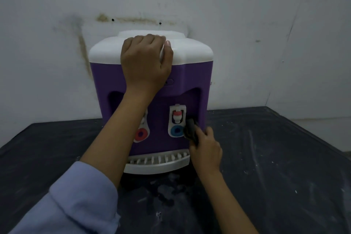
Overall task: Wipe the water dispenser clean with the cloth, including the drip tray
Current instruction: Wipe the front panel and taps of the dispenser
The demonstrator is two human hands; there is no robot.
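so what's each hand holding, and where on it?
Right hand grips the dark cloth by its lower end, beside the blue tap. Left hand clasps the water dispenser at its white top's front edge.

- I see a water dispenser [191, 74] with a purple body and white top.
- Its drip tray [159, 163] is white-grey, slotted.
- One tap [141, 134] has a red button, the other tap [177, 130] blue.
- The cloth [191, 130] is dark grey.
- My sleeve [76, 201] is pale blue.
- The table [275, 157] is black, streaked white.
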